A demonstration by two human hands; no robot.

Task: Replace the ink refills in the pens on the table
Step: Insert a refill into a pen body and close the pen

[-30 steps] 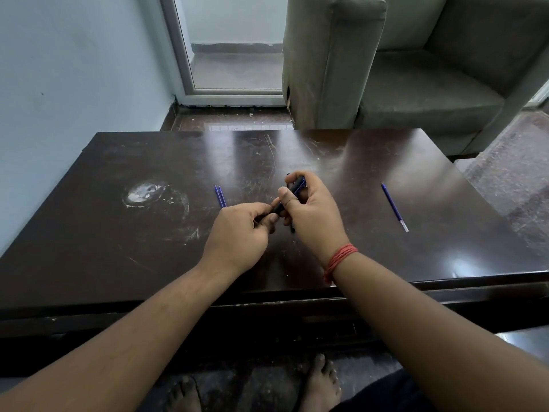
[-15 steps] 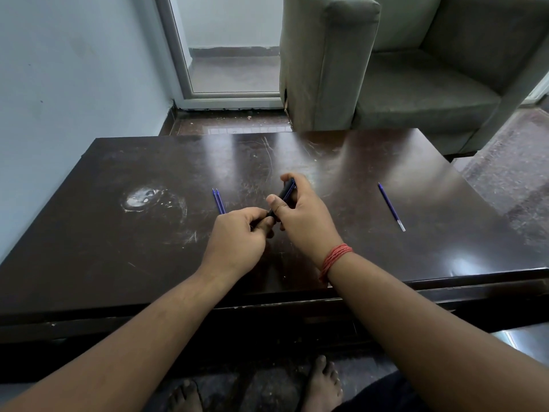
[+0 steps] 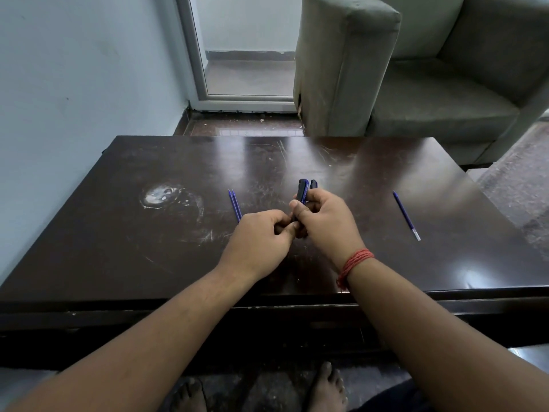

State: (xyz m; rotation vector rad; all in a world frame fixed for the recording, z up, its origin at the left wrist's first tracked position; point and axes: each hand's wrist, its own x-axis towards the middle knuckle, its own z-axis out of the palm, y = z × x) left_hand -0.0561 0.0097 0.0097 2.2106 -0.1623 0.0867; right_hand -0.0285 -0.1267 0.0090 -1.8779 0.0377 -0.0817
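Observation:
My right hand [image 3: 325,221] grips a dark blue pen [image 3: 302,191] that points up and away over the middle of the dark table [image 3: 118,233]; a second dark pen end [image 3: 313,184] shows just beside it. My left hand [image 3: 258,242] pinches the pen's lower end, which is hidden between my fingers. Two thin blue refills [image 3: 235,205] lie side by side on the table just left of my left hand. A single blue refill [image 3: 405,215] with a pale tip lies to the right.
A white ring stain [image 3: 166,197] marks the table's left part. A grey armchair [image 3: 416,69] stands behind the table at the right. A glass door [image 3: 246,49] and a pale wall are at the back left. My bare feet are under the table.
The pen in my right hand has tilted more upright, and a second dark end now shows beside it. My two hands stay together at the pen's lower end.

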